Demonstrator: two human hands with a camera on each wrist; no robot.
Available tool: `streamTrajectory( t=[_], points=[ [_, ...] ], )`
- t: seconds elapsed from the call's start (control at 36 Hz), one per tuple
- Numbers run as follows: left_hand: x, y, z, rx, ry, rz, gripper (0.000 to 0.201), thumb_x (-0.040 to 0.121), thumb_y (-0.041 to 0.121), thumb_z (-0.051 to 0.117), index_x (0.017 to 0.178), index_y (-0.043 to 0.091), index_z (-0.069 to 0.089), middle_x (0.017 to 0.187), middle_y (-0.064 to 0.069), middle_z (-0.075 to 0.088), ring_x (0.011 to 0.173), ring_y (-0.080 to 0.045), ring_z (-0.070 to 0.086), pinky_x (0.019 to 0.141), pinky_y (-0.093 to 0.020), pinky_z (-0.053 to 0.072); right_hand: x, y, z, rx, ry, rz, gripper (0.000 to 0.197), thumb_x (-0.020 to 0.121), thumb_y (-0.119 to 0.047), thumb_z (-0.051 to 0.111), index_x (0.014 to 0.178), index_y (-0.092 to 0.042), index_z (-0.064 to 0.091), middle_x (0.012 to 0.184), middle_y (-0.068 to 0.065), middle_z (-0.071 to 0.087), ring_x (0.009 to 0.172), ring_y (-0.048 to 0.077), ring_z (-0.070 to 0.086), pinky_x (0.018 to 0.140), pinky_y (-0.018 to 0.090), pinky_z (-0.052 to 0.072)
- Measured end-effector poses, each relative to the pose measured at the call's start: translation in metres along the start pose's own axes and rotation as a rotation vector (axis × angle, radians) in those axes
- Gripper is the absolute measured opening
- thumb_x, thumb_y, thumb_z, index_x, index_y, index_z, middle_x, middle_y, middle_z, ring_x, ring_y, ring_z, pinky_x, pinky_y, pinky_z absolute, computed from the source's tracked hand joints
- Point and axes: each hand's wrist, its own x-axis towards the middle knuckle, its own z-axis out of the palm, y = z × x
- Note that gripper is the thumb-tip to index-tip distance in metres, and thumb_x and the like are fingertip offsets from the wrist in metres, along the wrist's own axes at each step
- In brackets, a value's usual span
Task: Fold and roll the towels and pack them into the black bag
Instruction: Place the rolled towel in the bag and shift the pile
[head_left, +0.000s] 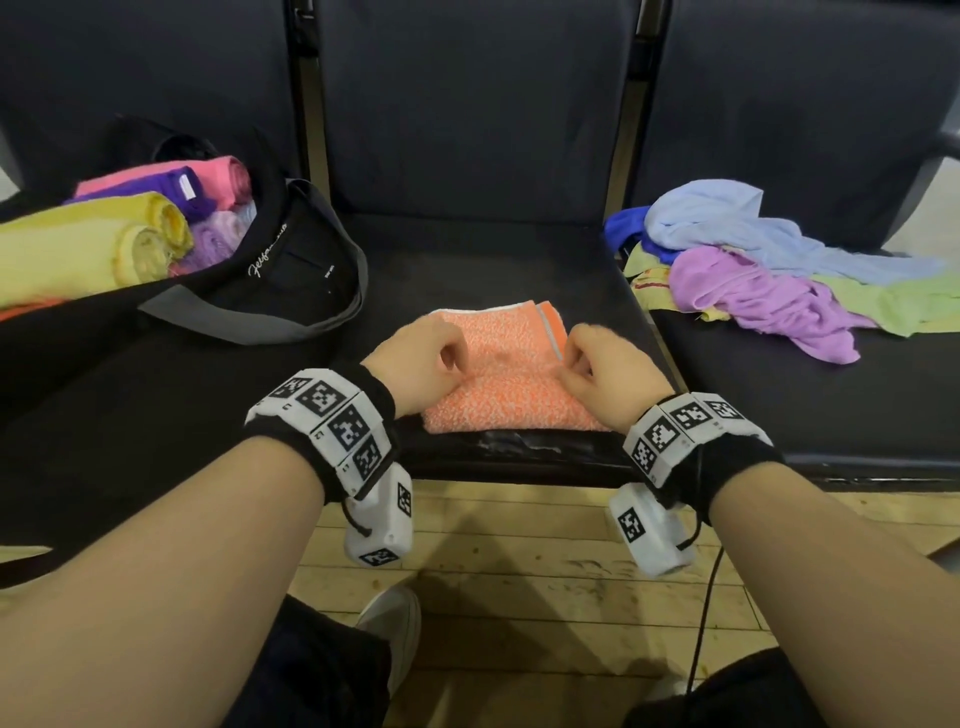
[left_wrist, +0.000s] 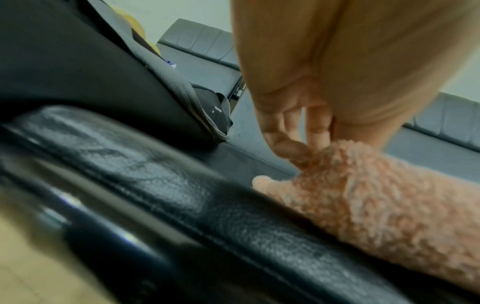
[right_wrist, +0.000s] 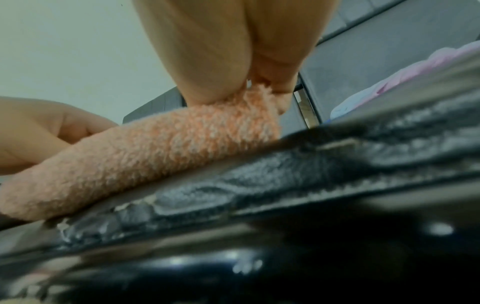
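The black bag (head_left: 291, 270) on the left seat already holds many rolled towels (head_left: 156, 218), both the left hand (head_left: 415, 364) and right hand (head_left: 608, 374) pinch the folded orange towel (head_left: 498, 384) on the middle seat to roll it, and a pile of loose towels (head_left: 769, 260) waits on the right.

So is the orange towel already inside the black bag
No, the orange towel lies folded on the middle seat, with the left hand and right hand pinching it, beside the black bag.
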Motion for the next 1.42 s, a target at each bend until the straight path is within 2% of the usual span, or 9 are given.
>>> streamTrajectory(
  t=[0.19,0.31,0.42,0.61,0.83,0.97,1.11,1.28,1.42],
  points=[
    [-0.01,0.004,-0.016,0.094,0.02,0.049,0.03,0.082,0.057,0.062,0.082,0.027,0.064,0.08,0.012,0.065,0.078,-0.005,0.061,0.077,-0.026,0.049,-0.008,-0.006,-0.011,-0.008,-0.098,-0.032,0.078,0.084,-0.072,0.035,0.065,0.0,0.057,0.071,0.014,0.057,0.066,0.025,0.055,0.067,0.041,0.047],
    [-0.017,0.004,-0.018,0.133,-0.126,0.046,0.049,0.068,0.076,0.062,0.084,0.03,0.064,0.085,0.012,0.064,0.082,-0.007,0.062,0.079,-0.031,0.054,-0.015,-0.006,-0.019,-0.12,-0.177,-0.036,0.061,0.081,-0.069,0.047,0.085,-0.009,0.061,0.091,0.001,0.058,0.083,0.019,0.054,0.074,0.035,0.041],
    [-0.021,0.005,-0.009,0.239,-0.183,0.116,0.051,0.066,0.062,0.074,0.096,0.028,0.051,0.1,0.011,0.053,0.093,-0.012,0.053,0.084,-0.034,0.049,-0.019,-0.006,-0.017,-0.196,-0.296,-0.037,0.049,0.077,-0.051,0.062,0.114,-0.022,0.048,0.111,-0.007,0.041,0.107,0.018,0.041,0.092,0.038,0.033],
    [-0.014,0.001,-0.005,0.181,-0.156,0.089,0.034,0.079,0.03,0.071,0.106,0.021,0.053,0.109,0.0,0.056,0.092,-0.016,0.053,0.08,-0.03,0.047,-0.014,-0.009,-0.015,-0.236,-0.284,-0.009,0.048,0.084,-0.045,0.057,0.123,-0.018,0.05,0.123,0.0,0.045,0.117,0.022,0.038,0.099,0.042,0.031],
    [-0.003,-0.002,-0.005,-0.269,-0.069,-0.184,0.02,0.093,0.025,0.054,0.11,0.017,0.057,0.107,-0.002,0.061,0.098,-0.015,0.056,0.081,-0.027,0.044,-0.019,-0.01,-0.025,0.328,-0.183,0.251,0.027,0.087,-0.024,0.058,0.111,-0.013,0.052,0.088,0.008,0.055,0.077,0.019,0.051,0.065,0.031,0.038],
    [0.004,-0.003,-0.005,-0.453,-0.067,-0.3,0.011,0.095,0.024,0.051,0.098,0.013,0.053,0.098,-0.006,0.055,0.094,-0.02,0.055,0.09,-0.042,0.051,-0.015,-0.007,-0.023,0.491,-0.132,0.351,0.027,0.09,-0.021,0.054,0.113,-0.011,0.044,0.085,0.003,0.054,0.082,0.02,0.052,0.078,0.037,0.039],
    [0.004,-0.005,-0.002,-0.398,-0.166,-0.316,0.023,0.098,0.03,0.045,0.116,0.017,0.049,0.103,-0.009,0.055,0.083,-0.026,0.058,0.062,-0.031,0.047,-0.012,-0.006,-0.018,0.452,-0.111,0.366,0.02,0.098,-0.025,0.04,0.113,-0.012,0.039,0.08,0.001,0.05,0.073,0.015,0.046,0.069,0.033,0.03],
    [0.007,-0.003,0.002,-0.211,-0.116,-0.262,0.013,0.097,0.031,0.046,0.109,0.025,0.047,0.11,-0.009,0.051,0.063,-0.019,0.052,0.054,-0.028,0.043,-0.007,-0.008,-0.011,0.315,-0.093,0.317,0.01,0.096,-0.022,0.04,0.102,-0.015,0.038,0.08,0.005,0.052,0.072,0.02,0.052,0.061,0.032,0.032],
    [0.007,0.003,0.003,-0.112,-0.066,-0.135,0.007,0.095,0.018,0.05,0.096,0.024,0.052,0.116,-0.006,0.044,0.088,-0.018,0.051,0.079,-0.028,0.043,-0.002,-0.002,-0.003,0.202,-0.058,0.297,0.02,0.09,-0.034,0.053,0.093,-0.016,0.048,0.106,0.006,0.046,0.087,0.027,0.056,0.085,0.043,0.047]
  ],
)
